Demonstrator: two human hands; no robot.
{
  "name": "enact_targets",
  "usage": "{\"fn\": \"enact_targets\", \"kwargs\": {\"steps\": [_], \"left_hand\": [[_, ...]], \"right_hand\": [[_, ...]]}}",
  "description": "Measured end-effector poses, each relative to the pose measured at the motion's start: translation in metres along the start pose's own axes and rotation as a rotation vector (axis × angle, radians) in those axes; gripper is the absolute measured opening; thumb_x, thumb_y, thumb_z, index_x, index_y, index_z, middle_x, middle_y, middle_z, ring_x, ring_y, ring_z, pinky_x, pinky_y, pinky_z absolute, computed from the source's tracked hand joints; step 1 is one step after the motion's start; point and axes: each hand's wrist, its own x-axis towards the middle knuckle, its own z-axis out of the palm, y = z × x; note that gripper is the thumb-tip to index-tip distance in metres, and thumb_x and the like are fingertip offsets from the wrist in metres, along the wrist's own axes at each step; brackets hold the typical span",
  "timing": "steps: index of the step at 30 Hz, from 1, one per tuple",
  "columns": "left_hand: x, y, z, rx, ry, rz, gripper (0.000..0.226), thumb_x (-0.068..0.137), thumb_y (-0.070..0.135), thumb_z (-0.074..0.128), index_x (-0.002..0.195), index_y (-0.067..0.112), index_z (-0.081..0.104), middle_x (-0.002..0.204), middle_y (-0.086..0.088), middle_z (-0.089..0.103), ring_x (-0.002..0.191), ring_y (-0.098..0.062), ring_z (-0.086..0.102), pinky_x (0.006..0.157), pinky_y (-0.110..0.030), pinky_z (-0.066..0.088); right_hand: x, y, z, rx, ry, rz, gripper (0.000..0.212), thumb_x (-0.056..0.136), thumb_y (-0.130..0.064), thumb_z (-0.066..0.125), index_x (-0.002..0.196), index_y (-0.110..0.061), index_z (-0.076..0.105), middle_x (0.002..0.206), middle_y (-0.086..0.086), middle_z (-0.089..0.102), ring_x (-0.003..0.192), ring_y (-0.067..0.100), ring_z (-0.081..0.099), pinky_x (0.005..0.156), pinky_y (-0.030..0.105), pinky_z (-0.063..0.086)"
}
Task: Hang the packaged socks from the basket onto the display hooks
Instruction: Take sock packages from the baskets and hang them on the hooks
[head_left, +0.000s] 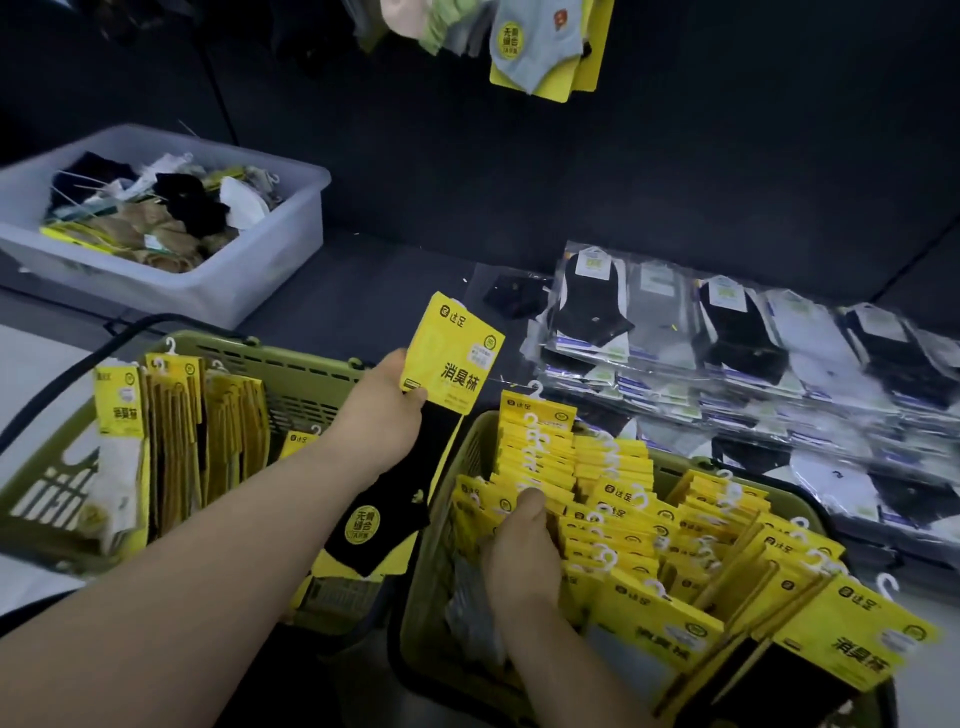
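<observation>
1. Sock pack (451, 358), a yellow card with a black sock below it, is held up in the air between the two baskets, tilted to the right.
2. Right basket (436, 561), green: packed with upright rows of yellow-carded sock packs, white hooks on top.
3. Left basket (291, 353), green: fewer packs, standing on edge along its left half; one white-sock pack is at the front.
4. Tub (270, 254), clear plastic, far left on the dark worktop (389, 291): holds loose black, tan and white socks in a heap.
5. Bagged socks (727, 364), black and white in clear bags, lie in stacked rows to the right, behind the right basket.
6. Hanging socks (545, 47) on yellow cards show at the top edge.
7. Left hand (384, 410): arm reaches over the left basket; fingers and thumb pinch the card's lower left corner.
8. Right hand (519, 551): down in the right basket, thumb on the pack tops, fingers hidden among the packs; cannot tell whether it grips one.
</observation>
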Motion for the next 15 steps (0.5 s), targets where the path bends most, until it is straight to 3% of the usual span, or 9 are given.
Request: {"fn": "enact_targets", "kwargs": {"steps": [3, 6, 9, 11, 13, 15], "left_hand": [[0.002, 0.000, -0.002, 0.013, 0.004, 0.024, 0.026, 0.099, 0.009, 0.042, 0.120, 0.022, 0.050, 0.104, 0.004, 0.058, 0.083, -0.011, 0.053, 0.068, -0.023, 0.038], [0.003, 0.000, -0.006, 0.014, 0.009, 0.028, 0.022, 0.099, 0.010, 0.043, 0.105, 0.031, 0.045, 0.093, 0.009, 0.056, 0.073, -0.001, 0.049, 0.060, -0.018, 0.036], [0.005, 0.000, -0.008, 0.019, 0.008, 0.081, 0.019, 0.099, 0.012, 0.042, 0.105, 0.028, 0.048, 0.091, 0.009, 0.058, 0.076, -0.005, 0.052, 0.067, -0.024, 0.038], [0.002, 0.002, -0.006, -0.033, -0.039, 0.109, 0.018, 0.100, 0.015, 0.041, 0.105, 0.029, 0.050, 0.093, 0.009, 0.062, 0.083, -0.008, 0.055, 0.069, -0.022, 0.041], [-0.002, 0.006, -0.002, -0.185, -0.123, 0.097, 0.021, 0.101, 0.020, 0.040, 0.104, 0.034, 0.056, 0.099, 0.015, 0.067, 0.091, -0.002, 0.061, 0.071, -0.015, 0.044], [-0.009, 0.012, 0.002, -0.383, -0.220, 0.000, 0.022, 0.101, 0.035, 0.039, 0.105, 0.039, 0.059, 0.112, 0.022, 0.066, 0.092, 0.012, 0.062, 0.070, -0.008, 0.046]], "right_hand": [[-0.001, 0.002, -0.013, 0.189, -0.044, -0.044, 0.048, 0.090, -0.009, 0.059, 0.125, -0.024, 0.030, 0.091, -0.010, 0.053, 0.081, 0.014, 0.062, 0.067, 0.024, 0.046], [-0.001, 0.005, -0.045, 0.640, -0.011, -0.004, 0.029, 0.085, -0.014, 0.069, 0.097, -0.031, 0.050, 0.095, -0.002, 0.066, 0.091, 0.013, 0.065, 0.076, 0.020, 0.045], [0.005, 0.000, -0.101, 0.962, 0.069, 0.042, 0.010, 0.083, -0.037, 0.063, 0.088, -0.030, 0.059, 0.079, -0.004, 0.074, 0.076, -0.003, 0.068, 0.068, 0.016, 0.045], [0.010, -0.010, -0.134, 1.053, 0.053, -0.007, 0.029, 0.077, -0.050, 0.057, 0.080, -0.024, 0.070, 0.082, -0.004, 0.075, 0.074, 0.002, 0.069, 0.068, 0.024, 0.051], [0.015, -0.028, -0.152, 1.120, 0.027, -0.080, 0.021, 0.082, -0.046, 0.056, 0.082, -0.032, 0.071, 0.089, -0.001, 0.075, 0.084, 0.014, 0.070, 0.077, 0.036, 0.054], [0.017, -0.048, -0.154, 1.100, 0.036, -0.158, 0.017, 0.093, -0.034, 0.053, 0.088, -0.037, 0.069, 0.094, -0.003, 0.074, 0.090, 0.017, 0.069, 0.077, 0.034, 0.055]]}}
